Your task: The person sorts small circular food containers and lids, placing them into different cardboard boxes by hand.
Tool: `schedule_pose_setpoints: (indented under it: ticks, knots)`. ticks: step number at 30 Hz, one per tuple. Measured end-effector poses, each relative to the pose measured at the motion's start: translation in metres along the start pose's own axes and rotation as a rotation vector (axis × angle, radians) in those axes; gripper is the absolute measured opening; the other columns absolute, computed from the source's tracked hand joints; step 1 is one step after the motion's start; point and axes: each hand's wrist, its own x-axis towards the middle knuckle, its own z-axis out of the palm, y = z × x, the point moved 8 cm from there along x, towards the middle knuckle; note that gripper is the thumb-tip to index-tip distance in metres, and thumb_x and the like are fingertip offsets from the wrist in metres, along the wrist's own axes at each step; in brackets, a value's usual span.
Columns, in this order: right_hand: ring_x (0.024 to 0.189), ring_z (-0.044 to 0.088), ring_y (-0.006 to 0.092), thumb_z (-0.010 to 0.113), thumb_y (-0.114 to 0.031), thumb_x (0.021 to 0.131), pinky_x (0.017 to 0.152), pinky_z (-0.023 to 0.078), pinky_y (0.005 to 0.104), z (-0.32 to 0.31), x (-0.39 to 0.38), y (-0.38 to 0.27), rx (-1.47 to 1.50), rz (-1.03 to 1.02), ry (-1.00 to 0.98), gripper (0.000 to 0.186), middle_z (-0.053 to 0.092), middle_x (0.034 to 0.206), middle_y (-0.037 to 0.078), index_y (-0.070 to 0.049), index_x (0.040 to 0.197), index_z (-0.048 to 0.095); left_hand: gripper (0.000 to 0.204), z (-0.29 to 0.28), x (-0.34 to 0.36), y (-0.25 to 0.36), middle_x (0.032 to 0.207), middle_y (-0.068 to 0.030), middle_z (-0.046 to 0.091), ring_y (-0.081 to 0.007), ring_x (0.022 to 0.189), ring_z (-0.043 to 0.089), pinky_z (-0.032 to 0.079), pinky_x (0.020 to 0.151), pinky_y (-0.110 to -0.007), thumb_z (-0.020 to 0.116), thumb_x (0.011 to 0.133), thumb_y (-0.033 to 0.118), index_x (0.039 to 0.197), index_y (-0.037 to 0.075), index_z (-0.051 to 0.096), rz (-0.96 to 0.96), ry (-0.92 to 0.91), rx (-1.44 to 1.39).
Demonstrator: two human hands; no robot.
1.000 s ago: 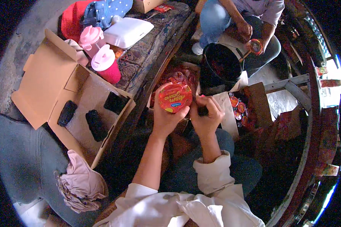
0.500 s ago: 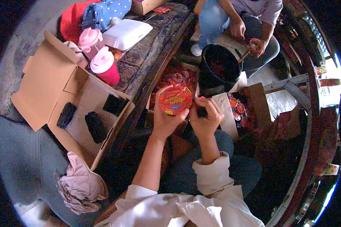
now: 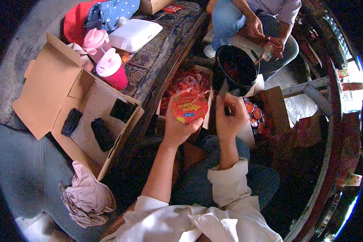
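Observation:
My left hand (image 3: 180, 127) grips a round cup with a red printed lid (image 3: 189, 105), tilted toward me. Just right of the cup, my right hand (image 3: 232, 113) has its fingers curled round a thin grey tool (image 3: 224, 88), perhaps a blade, blurred at its tip. Behind the cup lies a cardboard box of crumpled red packaging (image 3: 180, 78). Right of my right hand, another box (image 3: 282, 113) holds several small red-topped cups (image 3: 255, 115).
A person (image 3: 274, 18) sits ahead, hands over a black bucket (image 3: 236, 66). An open box with black packets (image 3: 48, 92) lies left, beside a patterned mattress (image 3: 149, 60) bearing pink tumblers (image 3: 111, 68) and a foam container (image 3: 135, 34). A wooden frame (image 3: 326, 141) runs along the right.
My right hand has moved right and slightly up, away from the cup, showing the thin tool. My left hand shifted slightly right. The other person's hands have shifted over the bucket.

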Motion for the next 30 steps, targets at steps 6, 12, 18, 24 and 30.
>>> schedule_pose_setpoints:
  ticks: [6,12,18,24,30]
  knots:
    - [0.061,0.057,0.0166,0.068,-0.001,0.065,0.058,0.046,0.0265,-0.018,0.018,0.019,-0.015,-0.003,0.164,0.015,0.06,0.069,0.009,0.001,0.078,0.06,0.066,-0.006,0.0,0.001,0.106,-0.0088,0.05,-0.017,0.097,0.053,0.043,0.085,-0.03,0.066,0.059,0.001,0.117,0.003,0.036,0.018,0.041,0.043]
    - [0.061,0.058,0.0182,0.067,0.001,0.063,0.058,0.046,0.0267,-0.015,0.007,0.017,0.1,0.028,0.118,0.013,0.06,0.067,0.01,0.0,0.072,0.059,0.064,-0.007,0.002,-0.005,0.106,-0.0084,0.05,-0.0174,0.099,0.052,0.043,0.086,-0.03,0.065,0.06,0.001,0.117,0.003,0.037,0.011,0.055,0.019]
    - [0.064,0.062,0.0214,0.064,0.004,0.057,0.06,0.048,0.0273,0.008,-0.007,-0.041,0.05,-0.167,-0.175,0.016,0.062,0.07,0.01,-0.001,0.072,0.059,0.065,-0.008,0.002,0.003,0.108,-0.0087,0.049,-0.0176,0.1,0.051,0.042,0.088,-0.031,0.067,0.061,0.003,0.118,0.003,0.036,0.027,0.058,0.044]
    - [0.059,0.058,0.0179,0.065,0.005,0.058,0.054,0.044,0.025,0.011,-0.01,-0.044,0.063,-0.165,-0.174,0.015,0.059,0.065,0.009,-0.001,0.069,0.058,0.067,-0.008,0.002,0.004,0.109,-0.0091,0.049,-0.0179,0.101,0.05,0.042,0.088,-0.031,0.068,0.06,0.003,0.119,0.003,0.035,0.028,0.053,0.068]
    - [0.057,0.058,0.0188,0.065,0.005,0.059,0.053,0.044,0.0251,0.01,-0.011,-0.045,0.042,-0.187,-0.143,0.014,0.058,0.064,0.01,-0.001,0.07,0.058,0.069,-0.005,0.002,0.002,0.11,-0.0098,0.048,-0.019,0.101,0.05,0.042,0.088,-0.032,0.068,0.06,0.003,0.12,0.003,0.033,0.016,0.049,0.029]
